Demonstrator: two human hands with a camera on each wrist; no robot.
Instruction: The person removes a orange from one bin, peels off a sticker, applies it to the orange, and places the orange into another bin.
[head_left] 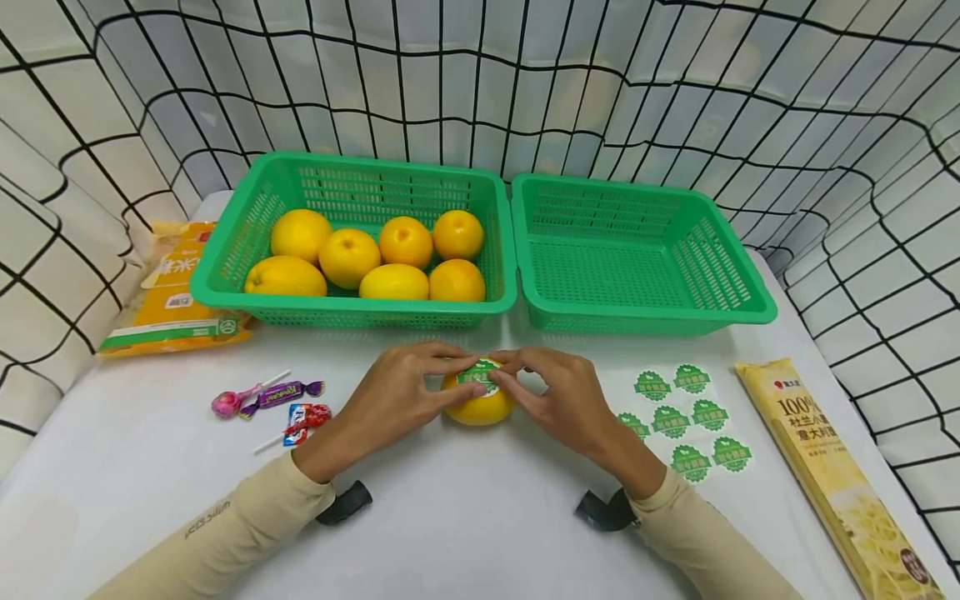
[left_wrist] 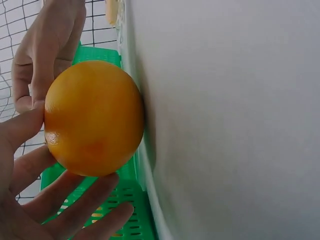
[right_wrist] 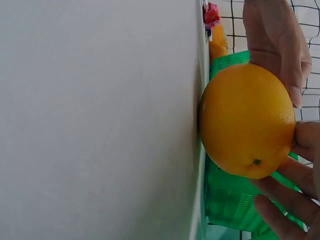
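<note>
An orange [head_left: 480, 410] sits on the white table in front of the baskets, with a round green-and-white sticker [head_left: 476, 375] on its top. My left hand [head_left: 405, 379] holds the fruit from the left, thumb over the sticker and fingers round the far side. From the right, my right hand [head_left: 562, 396] holds it, its thumb and index finger at the sticker's right edge. In the left wrist view, the smooth side of the orange [left_wrist: 95, 120] shows between both hands. The right wrist view shows its stem end [right_wrist: 256, 162] low, near the right fingers.
A green basket [head_left: 352, 312] with several oranges stands behind, beside a second green basket [head_left: 645, 319]. Several green stickers [head_left: 670, 422] lie on the right near a yellow pasta pack [head_left: 832, 467]. Left are lollipops [head_left: 225, 405], a purple-wrapped candy [head_left: 281, 395] and an orange-and-white bag [head_left: 176, 287].
</note>
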